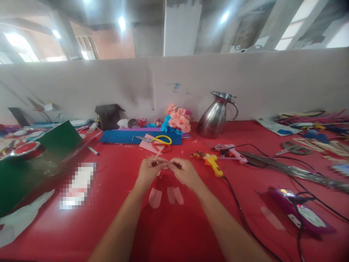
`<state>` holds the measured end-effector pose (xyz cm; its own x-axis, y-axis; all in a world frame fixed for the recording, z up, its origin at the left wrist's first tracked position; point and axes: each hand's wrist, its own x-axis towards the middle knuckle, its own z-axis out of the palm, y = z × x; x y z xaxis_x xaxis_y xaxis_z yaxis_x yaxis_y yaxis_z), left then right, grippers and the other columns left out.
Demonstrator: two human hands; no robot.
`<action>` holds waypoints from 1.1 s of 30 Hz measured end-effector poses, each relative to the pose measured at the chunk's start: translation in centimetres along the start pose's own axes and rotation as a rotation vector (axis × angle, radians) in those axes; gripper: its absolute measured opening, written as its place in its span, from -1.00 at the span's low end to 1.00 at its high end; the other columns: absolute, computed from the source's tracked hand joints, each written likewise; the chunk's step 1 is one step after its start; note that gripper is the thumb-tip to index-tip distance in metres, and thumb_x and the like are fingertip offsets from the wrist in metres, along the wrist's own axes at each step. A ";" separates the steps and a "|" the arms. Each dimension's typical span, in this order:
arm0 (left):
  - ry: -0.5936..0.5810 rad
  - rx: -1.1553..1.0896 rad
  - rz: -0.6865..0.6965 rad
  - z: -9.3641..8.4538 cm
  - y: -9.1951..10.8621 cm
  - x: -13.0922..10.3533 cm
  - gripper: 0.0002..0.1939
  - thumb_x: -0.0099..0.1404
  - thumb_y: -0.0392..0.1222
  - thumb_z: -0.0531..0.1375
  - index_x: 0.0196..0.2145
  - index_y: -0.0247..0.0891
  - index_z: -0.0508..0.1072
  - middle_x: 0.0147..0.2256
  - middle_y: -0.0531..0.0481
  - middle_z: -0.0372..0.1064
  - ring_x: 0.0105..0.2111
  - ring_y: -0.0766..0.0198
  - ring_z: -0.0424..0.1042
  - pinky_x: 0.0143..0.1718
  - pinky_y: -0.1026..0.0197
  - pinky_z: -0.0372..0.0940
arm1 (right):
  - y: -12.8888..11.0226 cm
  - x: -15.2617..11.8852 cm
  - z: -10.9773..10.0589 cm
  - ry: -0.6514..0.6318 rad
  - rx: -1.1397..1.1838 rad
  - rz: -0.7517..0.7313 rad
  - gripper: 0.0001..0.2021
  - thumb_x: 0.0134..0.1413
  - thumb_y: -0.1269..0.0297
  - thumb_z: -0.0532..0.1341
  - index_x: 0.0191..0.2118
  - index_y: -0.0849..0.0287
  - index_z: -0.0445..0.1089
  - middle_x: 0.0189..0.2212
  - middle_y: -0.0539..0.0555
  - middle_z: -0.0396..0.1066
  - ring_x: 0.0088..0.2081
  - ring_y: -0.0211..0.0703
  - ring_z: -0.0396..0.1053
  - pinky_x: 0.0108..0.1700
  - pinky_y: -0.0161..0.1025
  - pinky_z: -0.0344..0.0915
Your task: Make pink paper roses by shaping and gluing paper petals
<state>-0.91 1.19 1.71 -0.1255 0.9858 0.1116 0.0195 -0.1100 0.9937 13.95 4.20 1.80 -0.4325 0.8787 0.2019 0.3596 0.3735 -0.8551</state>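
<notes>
My left hand (151, 171) and my right hand (185, 174) meet fingertip to fingertip above the red table (114, 225). Both pinch a small piece of pink paper (157, 156), part of which pokes up past the left fingers; the fingers hide most of it. Below them on the table lie a wide pink paper petal (155, 198) and two narrower petals (178, 195) side by side. Beyond the hands, yellow-and-red-handled scissors (163, 139) rest over pink paper and a blue sheet (117, 137).
A yellow glue gun (215, 166) and a pink glue gun (240, 157) lie right, with trailing cords. A purple power strip (305, 214) is nearer. Behind stand a steel jug (214, 118) and peach paper flowers (178, 120). Green card (24, 182) leans left.
</notes>
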 end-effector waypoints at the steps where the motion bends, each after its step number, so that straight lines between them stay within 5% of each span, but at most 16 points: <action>1: 0.023 0.038 0.008 0.0 -0.2 0.1 -0.82 -0.04 -0.16 0.28 -0.45 -0.28 0.54 -0.48 -0.04 0.42 -0.45 0.27 0.33 -0.33 0.22 0.21 | 0.0 0.0 0.1 0.006 -0.018 -0.001 -0.77 0.06 0.20 0.09 -0.44 0.18 0.41 -0.51 0.00 0.43 -0.47 -0.25 0.31 -0.43 -0.34 0.16; 6: 0.097 0.139 0.003 -0.2 -0.4 0.1 -0.87 -0.06 -0.15 0.27 -0.54 -0.28 0.50 -0.56 0.03 0.33 -0.57 0.37 0.16 -0.50 0.30 0.07 | -0.4 -0.1 0.2 0.031 -0.081 -0.013 -0.79 0.06 0.22 0.08 -0.42 0.16 0.42 -0.49 0.01 0.45 -0.44 -0.22 0.34 -0.38 -0.32 0.19; 14: 0.046 0.179 -0.006 0.0 0.1 0.1 -0.97 -0.05 -0.28 0.18 -0.60 -0.26 0.37 -0.62 0.12 0.17 -0.59 0.40 0.08 -0.53 0.32 -0.02 | -0.3 -0.2 0.2 0.002 -0.091 -0.007 -0.82 0.03 0.24 0.11 -0.39 0.14 0.44 -0.45 0.02 0.48 -0.43 -0.20 0.36 -0.37 -0.30 0.20; 24: 0.042 -0.075 -0.108 0.1 -0.1 0.1 -0.78 0.12 -0.10 0.10 -0.58 -0.27 0.24 -0.61 0.13 0.16 -0.66 0.47 -0.05 -0.61 0.34 -0.11 | -0.3 -0.2 0.2 -0.026 0.002 -0.003 -0.79 0.07 0.21 0.08 -0.38 0.15 0.43 -0.43 0.03 0.48 -0.37 -0.17 0.39 -0.32 -0.29 0.23; 33: -0.011 -0.070 -0.101 0.1 0.8 -0.3 -0.85 -0.03 -0.21 0.25 -0.45 -0.32 0.52 -0.48 -0.05 0.44 -0.42 0.27 0.38 -0.28 0.22 0.24 | -0.2 -0.1 0.2 0.002 -0.056 -0.003 -0.78 0.07 0.23 0.06 -0.41 0.17 0.41 -0.47 0.02 0.45 -0.41 -0.20 0.36 -0.36 -0.31 0.21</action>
<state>-0.79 0.77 2.50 -0.1121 0.9936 0.0110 -0.0617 -0.0180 0.9979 13.78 4.02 1.84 -0.4323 0.8781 0.2053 0.4042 0.3922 -0.8264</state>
